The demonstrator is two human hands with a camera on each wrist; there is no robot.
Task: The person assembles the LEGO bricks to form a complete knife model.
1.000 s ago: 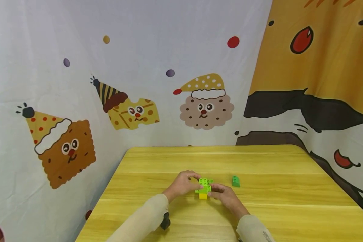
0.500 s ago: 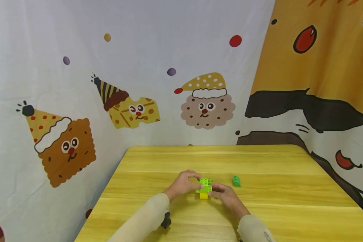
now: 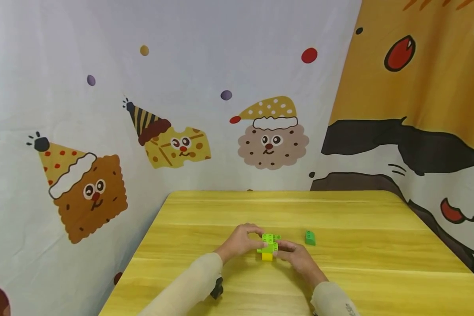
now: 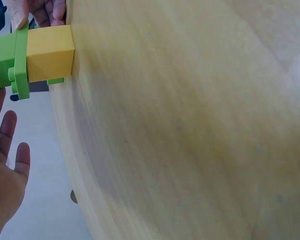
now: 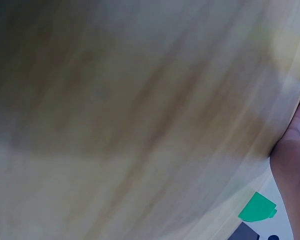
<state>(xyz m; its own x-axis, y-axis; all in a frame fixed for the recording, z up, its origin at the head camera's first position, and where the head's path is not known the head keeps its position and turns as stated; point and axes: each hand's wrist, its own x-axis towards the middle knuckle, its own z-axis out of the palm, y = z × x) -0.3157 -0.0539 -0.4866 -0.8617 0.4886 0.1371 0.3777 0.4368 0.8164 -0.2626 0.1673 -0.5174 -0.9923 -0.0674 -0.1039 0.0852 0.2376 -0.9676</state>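
In the head view, a small stack of toy building bricks stands upright on the table between both hands. Its base is a yellow brick [image 3: 267,256], with light green bricks [image 3: 268,247] above it. My left hand [image 3: 238,242] pinches the upper green part from the left, thumb in front and fingers behind. From the right, my right hand [image 3: 299,258] holds the stack low, thumb and fingers at the green layer just over the yellow brick. The left wrist view shows the yellow brick [image 4: 51,52] sideways. Only an edge of the right hand [image 5: 290,157] enters the right wrist view.
A loose darker green brick [image 3: 310,237] with a curved side lies to the right of the stack. The wood-grain table [image 3: 205,210] ends at a cartoon-printed cloth [image 3: 197,57] behind. A black device [image 3: 217,288] sits under the left sleeve.
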